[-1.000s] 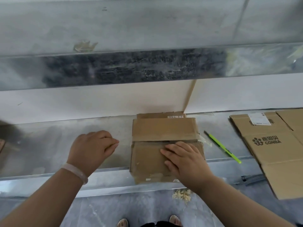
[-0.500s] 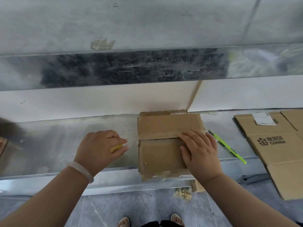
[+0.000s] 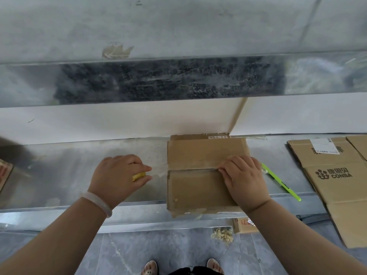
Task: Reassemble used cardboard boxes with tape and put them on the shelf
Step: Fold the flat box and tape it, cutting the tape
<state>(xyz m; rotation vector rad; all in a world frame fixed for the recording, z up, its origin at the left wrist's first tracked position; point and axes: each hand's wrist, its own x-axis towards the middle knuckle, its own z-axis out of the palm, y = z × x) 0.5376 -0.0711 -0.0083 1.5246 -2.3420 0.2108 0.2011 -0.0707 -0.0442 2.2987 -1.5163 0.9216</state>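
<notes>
Down on the floor, packing scrap [image 3: 222, 234] lies below the tabletop [image 3: 59, 175] edge. On top, the left hand [image 3: 119, 175] has its fingers curled round a yellow thing [image 3: 139, 176], perhaps a tape roll. The right hand [image 3: 244, 177] presses flat, fingers together, on the seam of the cardboard box [image 3: 194, 187], hiding part of a green pen [image 3: 282, 183]. Farther right lie flattened cartons [image 3: 337, 185].

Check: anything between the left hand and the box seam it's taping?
Nothing visible blocks it. Between the left hand, gripping a yellow tape roll, and the cardboard box lies only bare shelf, bridged by a clear tape strand. The right hand presses on the seam's right end, covering that part.
</notes>
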